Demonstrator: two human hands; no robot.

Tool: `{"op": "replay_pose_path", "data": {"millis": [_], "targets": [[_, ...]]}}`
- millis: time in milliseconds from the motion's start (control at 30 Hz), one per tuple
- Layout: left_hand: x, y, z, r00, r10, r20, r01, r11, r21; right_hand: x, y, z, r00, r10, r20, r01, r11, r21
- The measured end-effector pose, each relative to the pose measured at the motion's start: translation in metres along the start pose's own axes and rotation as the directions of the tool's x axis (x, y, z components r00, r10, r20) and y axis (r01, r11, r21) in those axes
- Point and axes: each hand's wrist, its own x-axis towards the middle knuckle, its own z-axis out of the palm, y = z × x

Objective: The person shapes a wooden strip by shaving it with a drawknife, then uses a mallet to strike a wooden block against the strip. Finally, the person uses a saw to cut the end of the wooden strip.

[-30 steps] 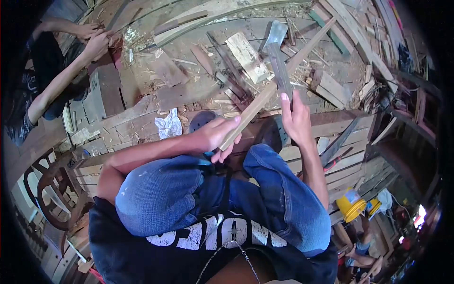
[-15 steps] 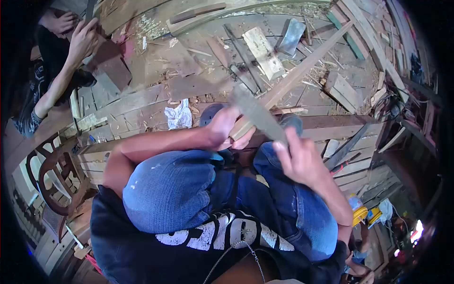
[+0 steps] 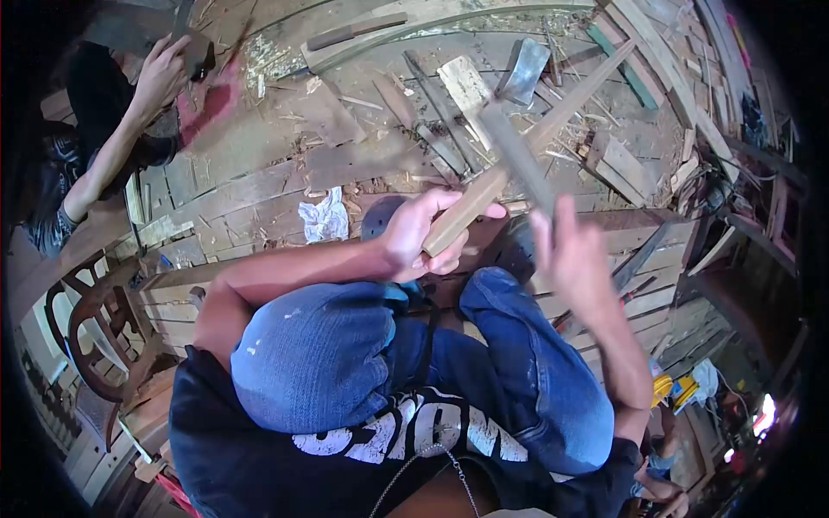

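The left hand wrapped its fingers around the wooden stick, which slanted away rightward. The right hand gripped a blurred flat tool crossing it.

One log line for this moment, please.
left hand: grips stick | right hand: holds blurred tool | tool-stick contact: unclear

Right grip and tool blurry.

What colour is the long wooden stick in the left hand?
The wooden stick is light brown, best seen in the head view.
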Motion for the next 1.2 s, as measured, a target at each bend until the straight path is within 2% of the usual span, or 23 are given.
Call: {"op": "replay_pose_path", "data": {"millis": [67,100,133,233,267,300,367,400,467,500,533,600,667,733,800,833,867,933,967,1067,1100,1133,1200], "targets": [[0.001,0.003,-0.002,0.999,-0.035,-0.023,0.034,0.998,-0.048,-0.026,-0.024,0.01,0.931,-0.35,-0.108,0.364,0.916,0.167],[-0.001,0.002,-0.001,0.995,-0.045,-0.093,0.046,0.999,0.01,-0.024,-0.017,0.012,0.916,-0.397,-0.063,0.402,0.91,0.104],[-0.001,0.004,0.0,0.988,-0.043,-0.151,0.054,0.996,0.076,-0.01,0.001,0.014,0.962,-0.27,-0.031,0.269,0.962,-0.037],[-0.004,0.008,0.003,1.0,-0.019,0.008,0.019,1.0,0.0,0.028,0.039,0.007,0.991,0.102,-0.087,-0.096,0.992,0.076],[-0.002,0.011,0.001,0.999,-0.018,0.036,0.018,1.0,-0.003,0.012,0.018,0.01,0.991,-0.08,-0.112,0.09,0.992,0.093],[-0.001,0.012,0.0,0.991,-0.06,-0.118,0.069,0.994,0.078,0.01,0.011,0.012,0.991,-0.071,-0.114,0.082,0.992,0.099],[-0.003,0.012,-0.005,0.994,-0.028,-0.107,0.029,0.999,0.014,0.005,0.005,0.01,0.938,-0.346,0.001,0.346,0.938,-0.011],[-0.001,0.014,-0.004,0.994,-0.045,-0.097,0.04,0.998,-0.055,0.024,0.023,0.013,0.987,-0.132,-0.088,0.128,0.991,-0.049],[-0.001,0.015,-0.003,0.998,-0.03,-0.061,0.03,0.999,-0.012,0.051,0.052,0.004,0.991,0.107,-0.076,-0.101,0.992,0.07],[-0.001,0.016,-0.003,0.999,-0.012,-0.041,0.013,0.999,0.03,0.032,0.029,0.01,0.996,-0.009,-0.094,0.015,0.997,0.072],[-0.002,0.018,-0.005,0.999,-0.011,-0.049,0.013,0.999,0.039,0.014,0.001,0.011,0.934,-0.28,-0.222,0.31,0.944,0.115],[-0.002,0.013,-0.007,0.979,-0.005,-0.204,0.038,0.987,0.157,0.017,0.008,0.012,0.913,-0.403,-0.06,0.402,0.915,-0.026],[0.0,0.018,-0.008,0.99,-0.007,-0.14,0.03,0.987,0.157,0.059,0.045,0.006,0.994,0.051,-0.1,-0.042,0.995,0.091],[0.0,0.017,-0.005,0.999,0.016,-0.052,-0.002,0.966,0.257,0.055,0.049,0.006,0.99,0.111,-0.092,-0.109,0.994,0.033],[-0.003,0.018,-0.001,0.995,-0.024,-0.1,0.05,0.965,0.256,0.019,0.011,0.017,0.88,-0.412,-0.235,0.425,0.905,0.003],[-0.002,0.018,-0.007,0.994,-0.043,-0.105,0.071,0.958,0.277,0.021,0.019,0.016,0.918,-0.377,-0.122,0.38,0.925,0.002],[0.002,0.021,-0.011,0.993,-0.051,-0.102,0.08,0.951,0.299,0.037,0.032,0.006,0.986,-0.161,-0.046,0.163,0.986,0.034],[0.002,0.021,-0.009,0.997,-0.058,-0.052,0.073,0.934,0.349,0.073,0.061,-0.007,0.984,0.177,-0.032,-0.176,0.984,0.037],[0.001,0.022,-0.005,0.996,-0.064,-0.057,0.082,0.912,0.403,0.06,0.069,0.009,0.983,0.135,-0.123,-0.117,0.983,0.144],[-0.001,0.022,-0.01,0.994,-0.056,-0.095,0.095,0.867,0.489,0.019,0.022,0.006,0.949,-0.315,-0.011,0.314,0.943,0.109],[0.001,0.022,-0.015,0.995,-0.037,-0.093,0.079,0.856,0.511,0.035,0.042,0.017,0.924,-0.351,-0.152,0.354,0.935,-0.006],[0.003,0.019,-0.017,0.996,-0.018,-0.092,0.064,0.849,0.524,0.054,0.068,0.018,0.976,-0.152,-0.157,0.139,0.986,-0.092],[0.002,0.019,-0.012,0.996,-0.025,-0.081,0.063,0.85,0.523,0.074,0.08,0.005,0.988,0.113,-0.107,-0.105,0.992,0.076]]}}
